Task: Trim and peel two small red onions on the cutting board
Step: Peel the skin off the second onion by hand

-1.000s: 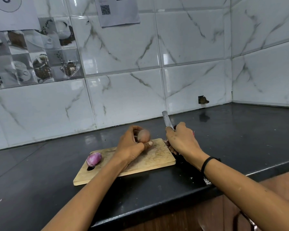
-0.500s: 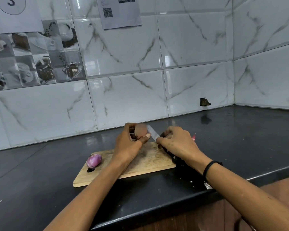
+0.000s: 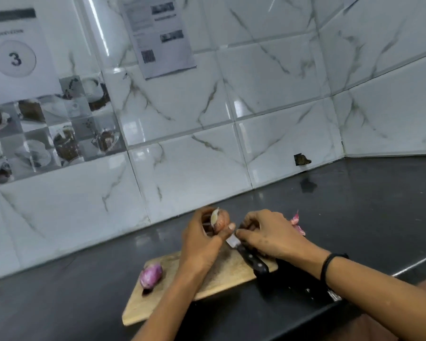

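My left hand [image 3: 202, 244] holds a brownish, unpeeled small onion [image 3: 221, 221] raised above the far edge of the wooden cutting board [image 3: 231, 271], thumb at the onion's lower end. My right hand [image 3: 268, 235] grips a black-handled knife [image 3: 252, 260] close to the blade. The short visible part of the blade meets my left thumb just under the onion. A second onion [image 3: 151, 274], purple and peeled, lies on the board's left part.
The board sits on a black counter [image 3: 354, 217] near its front edge, in front of a white tiled wall. Pink onion peels [image 3: 296, 223] lie on the counter behind my right hand. Dark scraps lie right of the board.
The knife swung from pointing up beside my right hand to lying against the onion, blade at my left thumb. The left hand has lifted the onion slightly higher.
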`<move>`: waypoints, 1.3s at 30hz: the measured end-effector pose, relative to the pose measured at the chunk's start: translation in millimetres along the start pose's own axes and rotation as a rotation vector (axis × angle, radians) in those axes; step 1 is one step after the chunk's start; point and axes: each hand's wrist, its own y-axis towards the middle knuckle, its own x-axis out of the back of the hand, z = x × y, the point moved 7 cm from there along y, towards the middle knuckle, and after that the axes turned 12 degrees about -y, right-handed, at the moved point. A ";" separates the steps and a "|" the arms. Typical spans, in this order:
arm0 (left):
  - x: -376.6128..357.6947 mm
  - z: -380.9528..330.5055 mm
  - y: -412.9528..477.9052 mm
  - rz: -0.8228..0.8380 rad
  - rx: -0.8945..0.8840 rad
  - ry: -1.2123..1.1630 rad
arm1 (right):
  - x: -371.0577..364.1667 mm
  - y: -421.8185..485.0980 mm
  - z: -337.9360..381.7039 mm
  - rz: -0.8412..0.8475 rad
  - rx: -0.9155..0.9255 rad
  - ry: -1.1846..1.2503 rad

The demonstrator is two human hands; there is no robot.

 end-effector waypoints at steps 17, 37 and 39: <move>-7.1 -13.3 -11.9 0.112 -0.001 -0.067 | 8.2 -7.7 8.2 -0.098 0.134 0.145; -22.5 -15.8 -8.5 0.243 -0.111 0.149 | 12.4 -5.4 5.0 -0.140 0.148 0.172; -23.0 -14.6 -8.4 0.246 -0.092 0.121 | 14.4 -5.8 4.6 -0.152 0.137 0.180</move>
